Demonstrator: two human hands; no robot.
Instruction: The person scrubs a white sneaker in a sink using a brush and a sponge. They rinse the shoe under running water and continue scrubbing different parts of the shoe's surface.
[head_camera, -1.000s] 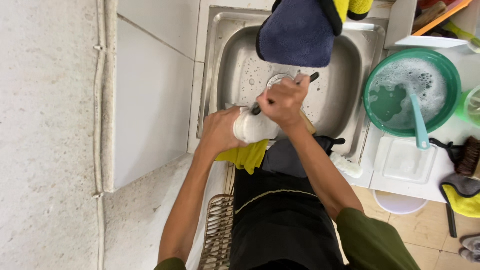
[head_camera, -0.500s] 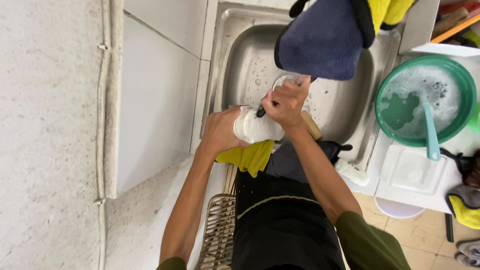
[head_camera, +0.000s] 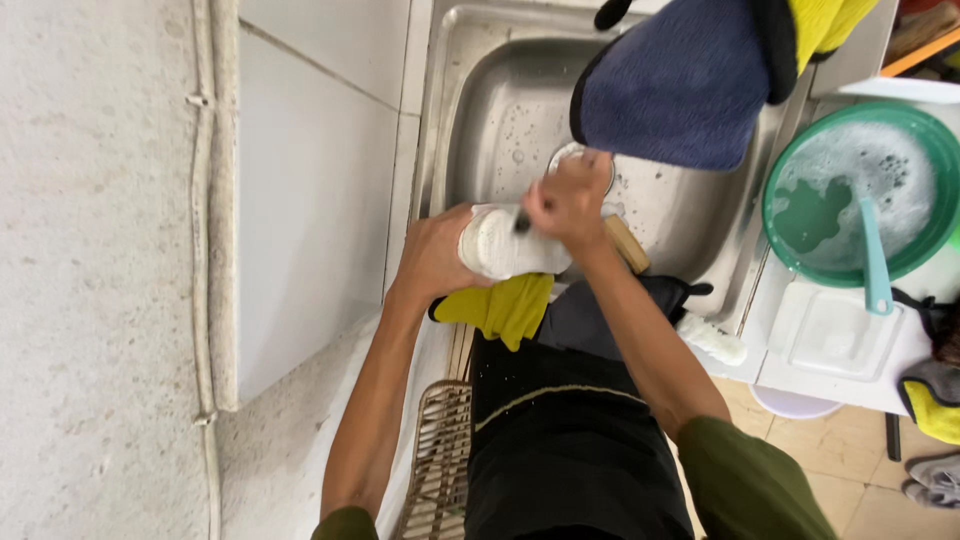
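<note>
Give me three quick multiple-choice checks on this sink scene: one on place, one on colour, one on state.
1. Where is the white cup held?
A. over the steel sink's front edge
B. on the floor
C. inside the green basin

2. What colour is the cloth below the left hand?
A. red
B. yellow
C. white

3. What fills the green basin?
A. dry rice
B. nothing
C. foamy water

Answers:
1 A: both hands keep it above the sink rim.
2 B: the yellow cloth hangs just under that hand.
3 C: white suds cover the water around a pale blue handle. The right hand has its grip on a dark tool at the cup.
</note>
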